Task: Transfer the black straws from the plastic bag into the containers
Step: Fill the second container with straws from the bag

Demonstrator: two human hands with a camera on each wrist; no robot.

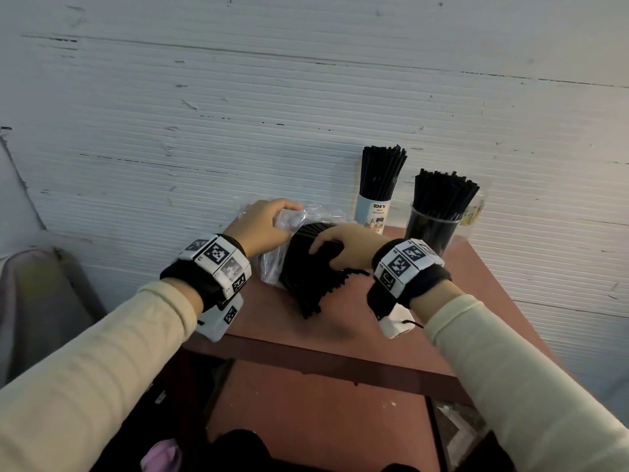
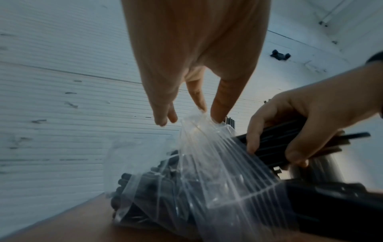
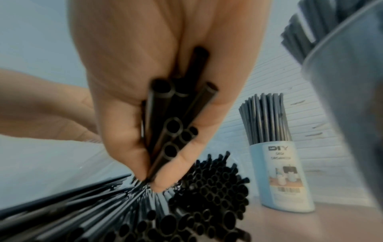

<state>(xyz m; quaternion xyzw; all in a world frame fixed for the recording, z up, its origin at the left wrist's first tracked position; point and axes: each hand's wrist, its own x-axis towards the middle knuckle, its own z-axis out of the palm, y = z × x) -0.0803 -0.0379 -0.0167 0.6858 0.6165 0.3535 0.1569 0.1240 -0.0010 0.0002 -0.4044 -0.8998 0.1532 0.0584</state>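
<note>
A handful of black straws (image 3: pixel 172 131) sits clamped in the right hand (image 1: pixel 343 245), fingers and thumb curled round it, over the pile still in the clear plastic bag (image 2: pixel 207 172) on the reddish table (image 1: pixel 340 321). The left hand (image 1: pixel 262 226) pinches the bag's rim. Behind stand a blue DIY desk organizer (image 1: pixel 372 214) and a clear plastic cup (image 1: pixel 432 233), both packed with upright straws.

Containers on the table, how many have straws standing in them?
2. The light blue DIY desk organizer stands at the table's back edge by the wall; the clear plastic cup stands just right of it. Both are packed with black straws.
</note>
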